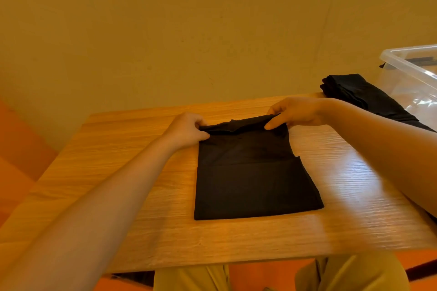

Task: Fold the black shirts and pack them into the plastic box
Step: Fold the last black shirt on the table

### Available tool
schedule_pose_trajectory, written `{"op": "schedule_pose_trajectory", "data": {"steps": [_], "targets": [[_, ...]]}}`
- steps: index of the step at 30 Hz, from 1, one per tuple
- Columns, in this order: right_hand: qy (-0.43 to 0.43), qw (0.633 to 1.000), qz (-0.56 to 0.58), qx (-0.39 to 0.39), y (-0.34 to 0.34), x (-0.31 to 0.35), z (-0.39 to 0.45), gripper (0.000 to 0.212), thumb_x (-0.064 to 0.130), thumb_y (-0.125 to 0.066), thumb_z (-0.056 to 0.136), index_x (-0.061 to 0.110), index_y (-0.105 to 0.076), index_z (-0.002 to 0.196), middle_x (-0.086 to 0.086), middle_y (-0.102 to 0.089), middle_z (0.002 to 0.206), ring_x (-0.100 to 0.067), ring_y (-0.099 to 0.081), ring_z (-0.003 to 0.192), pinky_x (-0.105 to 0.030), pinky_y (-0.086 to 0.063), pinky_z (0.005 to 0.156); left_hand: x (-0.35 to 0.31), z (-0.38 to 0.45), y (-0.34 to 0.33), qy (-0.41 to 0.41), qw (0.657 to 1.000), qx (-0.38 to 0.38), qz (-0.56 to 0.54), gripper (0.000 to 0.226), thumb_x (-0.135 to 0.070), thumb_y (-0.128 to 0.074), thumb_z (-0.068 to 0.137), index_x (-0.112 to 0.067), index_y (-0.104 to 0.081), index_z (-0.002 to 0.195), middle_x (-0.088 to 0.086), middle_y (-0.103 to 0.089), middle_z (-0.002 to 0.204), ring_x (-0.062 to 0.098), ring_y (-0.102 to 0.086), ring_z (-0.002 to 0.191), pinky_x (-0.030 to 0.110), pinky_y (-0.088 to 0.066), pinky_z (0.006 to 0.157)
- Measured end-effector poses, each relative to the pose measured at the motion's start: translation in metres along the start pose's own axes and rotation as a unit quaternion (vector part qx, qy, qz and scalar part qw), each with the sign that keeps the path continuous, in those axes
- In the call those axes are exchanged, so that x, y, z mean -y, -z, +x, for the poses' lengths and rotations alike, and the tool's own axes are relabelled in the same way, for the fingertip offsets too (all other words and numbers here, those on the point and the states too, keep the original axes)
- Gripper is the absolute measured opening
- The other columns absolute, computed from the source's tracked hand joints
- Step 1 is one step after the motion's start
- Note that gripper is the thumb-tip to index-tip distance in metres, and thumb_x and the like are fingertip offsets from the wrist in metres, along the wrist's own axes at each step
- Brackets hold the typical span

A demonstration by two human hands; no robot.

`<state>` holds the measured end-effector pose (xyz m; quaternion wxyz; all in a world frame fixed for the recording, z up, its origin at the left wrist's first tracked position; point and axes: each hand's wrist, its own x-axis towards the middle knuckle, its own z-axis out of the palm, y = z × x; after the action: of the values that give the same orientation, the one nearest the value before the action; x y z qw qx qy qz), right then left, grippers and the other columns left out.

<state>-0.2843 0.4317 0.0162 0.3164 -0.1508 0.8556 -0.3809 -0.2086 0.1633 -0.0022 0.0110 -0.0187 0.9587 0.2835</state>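
Observation:
A black shirt (253,177) lies folded into a long rectangle in the middle of the wooden table (146,231). My left hand (185,131) pinches its far left corner. My right hand (295,112) pinches its far right corner, and the far edge is lifted and curling toward me. A pile of other black shirts (361,97) lies at the table's far right. The clear plastic box (411,73) stands behind that pile at the right edge of the view, with something dark showing through it.
A plain wall rises just behind the table. Orange seating (21,153) shows to the left and below the table's near edge. My legs in light trousers (343,274) sit under the near edge.

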Motion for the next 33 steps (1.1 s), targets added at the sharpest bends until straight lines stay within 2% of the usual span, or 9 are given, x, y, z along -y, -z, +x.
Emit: {"op": "schedule_pose_trajectory", "data": {"steps": [5,9,12,16,18,20,23,28,33], "targets": [[0.051,0.993,0.091,-0.06,-0.002,-0.005,-0.019,0.011,0.009,-0.069,0.083,0.015,-0.061,0.085,0.003,-0.061,0.081,-0.01,-0.059,0.08,-0.022,-0.049,0.073,-0.002,-0.02,0.013,-0.017,0.998,-0.011,-0.059,0.011,-0.019,-0.07,0.086,-0.024,-0.066,0.095,-0.012,-0.057,0.086,0.002,-0.051,0.079,0.019,-0.038,0.062],[0.119,0.981,0.027,-0.153,-0.017,-0.006,-0.051,0.02,0.011,-0.073,0.08,0.02,-0.064,0.095,0.006,-0.068,0.092,-0.006,-0.065,0.086,-0.016,-0.049,0.073,-0.004,-0.048,0.019,-0.067,0.994,-0.055,-0.066,0.016,-0.016,-0.072,0.083,-0.028,-0.065,0.09,-0.017,-0.06,0.083,-0.008,-0.053,0.074,0.003,-0.037,0.061],[0.194,0.965,-0.027,-0.173,-0.036,-0.013,-0.084,0.025,0.01,-0.075,0.077,0.025,-0.065,0.095,0.008,-0.068,0.096,-0.001,-0.065,0.092,-0.014,-0.051,0.083,-0.002,-0.077,0.017,-0.14,0.985,-0.084,-0.051,0.019,-0.011,-0.074,0.081,-0.026,-0.068,0.091,-0.019,-0.062,0.087,-0.017,-0.053,0.085,-0.003,-0.035,0.073],[0.246,0.938,-0.127,-0.208,-0.067,-0.035,-0.121,0.032,0.017,-0.074,0.077,0.036,-0.062,0.1,0.02,-0.065,0.095,0.005,-0.062,0.096,-0.007,-0.045,0.085,0.012,-0.113,0.007,-0.23,0.968,-0.098,-0.015,0.019,-0.007,-0.076,0.077,-0.02,-0.071,0.092,-0.017,-0.065,0.094,-0.002,-0.058,0.098,0.01,-0.043,0.087],[0.273,0.921,-0.159,-0.228,-0.086,-0.048,-0.131,0.029,0.016,-0.073,0.078,0.03,-0.065,0.102,0.018,-0.064,0.096,0.003,-0.061,0.095,-0.008,-0.046,0.083,0.021,-0.129,0.0,-0.239,0.966,-0.092,-0.013,0.014,-0.019,-0.073,0.079,-0.021,-0.072,0.093,-0.019,-0.065,0.099,-0.001,-0.058,0.101,0.017,-0.044,0.09],[0.304,0.906,-0.175,-0.236,-0.103,-0.061,-0.136,0.019,0.027,-0.066,0.084,0.023,-0.068,0.103,0.016,-0.061,0.102,0.001,-0.06,0.096,-0.012,-0.047,0.083,0.028,-0.143,-0.007,-0.239,0.967,-0.088,-0.015,0.021,-0.034,-0.061,0.08,-0.024,-0.072,0.095,-0.021,-0.064,0.102,-0.004,-0.056,0.104,0.018,-0.043,0.09],[0.32,0.901,-0.17,-0.239,-0.118,-0.074,-0.141,0.031,0.047,-0.049,0.092,0.025,-0.067,0.103,0.017,-0.057,0.107,0.001,-0.057,0.104,-0.016,-0.047,0.087,0.038,-0.155,-0.017,-0.235,0.968,-0.093,-0.004,0.025,-0.036,-0.055,0.081,-0.027,-0.071,0.098,-0.021,-0.064,0.103,-0.004,-0.055,0.107,0.02,-0.041,0.093],[0.355,0.869,-0.218,-0.267,-0.128,-0.081,-0.144,0.02,0.03,-0.055,0.089,0.021,-0.069,0.1,0.009,-0.059,0.104,-0.008,-0.058,0.103,-0.027,-0.049,0.085,0.046,-0.164,-0.03,-0.257,0.962,-0.091,0.02,0.02,-0.03,-0.057,0.083,-0.029,-0.069,0.099,-0.017,-0.064,0.104,-0.001,-0.055,0.106,0.025,-0.039,0.093],[0.382,0.856,-0.204,-0.282,-0.125,-0.062,-0.154,0.022,0.032,-0.059,0.089,0.014,-0.072,0.094,0.009,-0.064,0.097,-0.006,-0.059,0.099,-0.025,-0.048,0.086,0.035,-0.166,-0.024,-0.272,0.95,-0.155,0.013,0.017,-0.028,-0.055,0.084,-0.025,-0.071,0.088,-0.016,-0.065,0.103,0.0,-0.057,0.105,0.033,-0.033,0.094]]}}
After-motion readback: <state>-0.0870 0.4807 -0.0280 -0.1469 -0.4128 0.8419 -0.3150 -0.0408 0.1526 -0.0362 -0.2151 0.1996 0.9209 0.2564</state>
